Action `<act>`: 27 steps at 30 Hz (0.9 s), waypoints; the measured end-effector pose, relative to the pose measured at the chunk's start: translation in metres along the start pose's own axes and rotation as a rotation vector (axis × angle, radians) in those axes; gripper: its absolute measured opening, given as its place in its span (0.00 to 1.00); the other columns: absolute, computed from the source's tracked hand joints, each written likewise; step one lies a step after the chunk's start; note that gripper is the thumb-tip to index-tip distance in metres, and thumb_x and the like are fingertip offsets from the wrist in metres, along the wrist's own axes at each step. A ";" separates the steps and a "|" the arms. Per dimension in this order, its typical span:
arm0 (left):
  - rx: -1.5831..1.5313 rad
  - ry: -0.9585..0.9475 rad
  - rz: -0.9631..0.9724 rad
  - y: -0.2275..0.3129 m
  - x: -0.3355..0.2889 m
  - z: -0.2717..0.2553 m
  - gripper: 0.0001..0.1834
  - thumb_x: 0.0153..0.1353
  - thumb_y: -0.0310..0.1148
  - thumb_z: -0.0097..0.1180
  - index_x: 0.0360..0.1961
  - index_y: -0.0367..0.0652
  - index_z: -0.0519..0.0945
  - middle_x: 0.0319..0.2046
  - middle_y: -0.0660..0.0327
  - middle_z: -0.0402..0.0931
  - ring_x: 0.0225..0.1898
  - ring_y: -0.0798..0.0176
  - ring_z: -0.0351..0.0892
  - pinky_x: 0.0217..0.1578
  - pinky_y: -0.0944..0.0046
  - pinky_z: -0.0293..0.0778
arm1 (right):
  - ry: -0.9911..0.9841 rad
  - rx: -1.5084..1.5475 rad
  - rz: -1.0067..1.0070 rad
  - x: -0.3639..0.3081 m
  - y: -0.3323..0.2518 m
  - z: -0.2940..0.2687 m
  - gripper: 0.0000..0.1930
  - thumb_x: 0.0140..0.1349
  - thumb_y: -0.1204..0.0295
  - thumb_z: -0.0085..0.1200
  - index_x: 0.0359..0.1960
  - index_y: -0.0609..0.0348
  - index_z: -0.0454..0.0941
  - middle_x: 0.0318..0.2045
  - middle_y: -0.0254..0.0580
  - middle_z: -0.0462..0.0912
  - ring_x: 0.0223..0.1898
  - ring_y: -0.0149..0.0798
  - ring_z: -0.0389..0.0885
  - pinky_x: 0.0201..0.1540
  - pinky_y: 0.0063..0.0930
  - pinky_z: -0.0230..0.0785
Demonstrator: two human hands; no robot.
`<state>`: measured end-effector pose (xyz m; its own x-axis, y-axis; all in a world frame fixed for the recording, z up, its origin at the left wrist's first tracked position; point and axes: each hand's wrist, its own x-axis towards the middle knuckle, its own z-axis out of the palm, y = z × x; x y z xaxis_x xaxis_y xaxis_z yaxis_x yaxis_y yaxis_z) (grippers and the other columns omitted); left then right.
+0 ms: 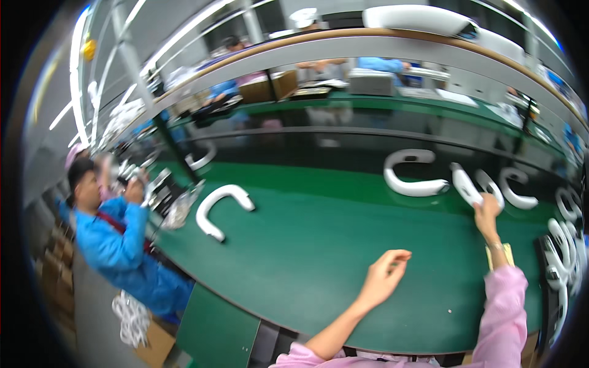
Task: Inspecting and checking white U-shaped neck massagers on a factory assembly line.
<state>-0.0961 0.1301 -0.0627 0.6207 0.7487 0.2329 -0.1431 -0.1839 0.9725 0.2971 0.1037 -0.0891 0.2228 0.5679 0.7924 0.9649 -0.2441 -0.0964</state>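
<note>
Your green desk (307,245) stretches under a curved white tube (465,186), gripped by your right hand (488,214) and jutting away just beyond it, while your left hand (384,274), free and loosely curled, hovers to its left.

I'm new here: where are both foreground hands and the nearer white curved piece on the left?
Right hand (488,210): head view, back of hand.
Left hand (383,275): head view, back of hand.
White curved piece (209,203): head view, its bend.
</note>
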 end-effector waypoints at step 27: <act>-0.752 -0.264 -0.125 0.088 -0.023 0.005 0.25 0.62 0.42 0.44 0.51 0.31 0.63 0.36 0.48 0.70 0.33 0.58 0.75 0.30 0.57 0.76 | -0.440 1.676 0.915 -0.091 -0.185 -0.166 0.30 0.62 0.53 0.50 0.53 0.67 0.61 0.27 0.38 0.74 0.26 0.29 0.75 0.29 0.23 0.70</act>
<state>-0.1190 0.0939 0.0172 0.8146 0.5429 0.2043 -0.4828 0.4393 0.7576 0.0751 -0.0339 -0.0434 0.4068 0.9131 0.0255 -0.3646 0.1879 -0.9120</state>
